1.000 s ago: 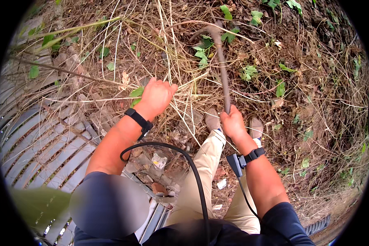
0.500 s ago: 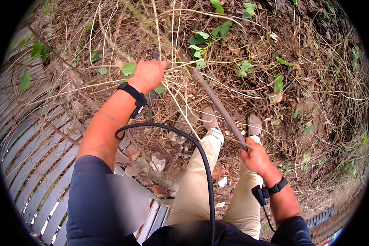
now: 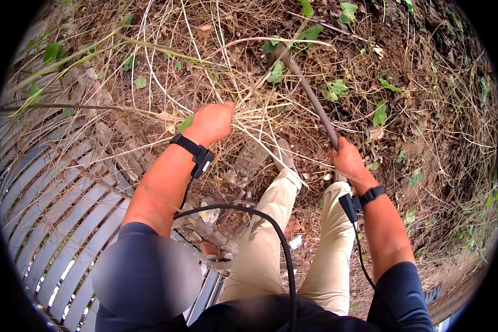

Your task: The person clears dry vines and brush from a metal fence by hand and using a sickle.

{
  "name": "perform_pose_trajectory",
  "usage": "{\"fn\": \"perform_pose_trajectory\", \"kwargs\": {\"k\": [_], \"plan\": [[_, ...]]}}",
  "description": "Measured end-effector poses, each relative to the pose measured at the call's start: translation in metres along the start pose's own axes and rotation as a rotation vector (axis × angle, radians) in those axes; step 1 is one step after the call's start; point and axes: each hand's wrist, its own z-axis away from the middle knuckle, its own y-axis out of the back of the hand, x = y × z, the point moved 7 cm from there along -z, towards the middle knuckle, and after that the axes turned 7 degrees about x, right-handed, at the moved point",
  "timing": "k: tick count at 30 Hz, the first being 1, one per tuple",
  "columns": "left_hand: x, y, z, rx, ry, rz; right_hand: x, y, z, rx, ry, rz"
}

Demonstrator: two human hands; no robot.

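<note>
You are clenching pale dry stems (image 3: 250,114) in your left hand (image 3: 211,123), while your right hand (image 3: 348,159) is gripping the near end of a wooden-handled tool (image 3: 316,103), its blurred head pointing toward green leaves (image 3: 311,33)

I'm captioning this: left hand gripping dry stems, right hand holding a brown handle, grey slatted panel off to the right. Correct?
Not quite: the head view shows the grey slatted panel off to the left. The left hand is gripping dry stems, and the right hand holds a brown handle.
</note>
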Motion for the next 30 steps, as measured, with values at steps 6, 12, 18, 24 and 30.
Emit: {"fn": "perform_pose_trajectory", "kwargs": {"k": [6, 12, 18, 24, 30], "plan": [[-0.012, -0.021, 0.049, -0.052, 0.065, 0.113, 0.049, 0.042, 0.127, 0.045, -0.125, -0.081], [0.017, -0.067, 0.13, -0.066, 0.154, 0.196, 0.073, 0.081, 0.219, 0.064, -0.185, -0.153], [0.048, -0.113, 0.145, -0.017, 0.236, 0.321, 0.027, 0.025, 0.112, 0.08, -0.014, -0.176], [0.05, -0.136, 0.155, 0.075, 0.285, 0.348, -0.002, -0.023, 0.03, -0.025, 0.174, 0.187], [0.039, -0.152, 0.131, 0.137, 0.271, 0.406, -0.012, 0.0, 0.052, -0.048, 0.224, 0.205]]}}
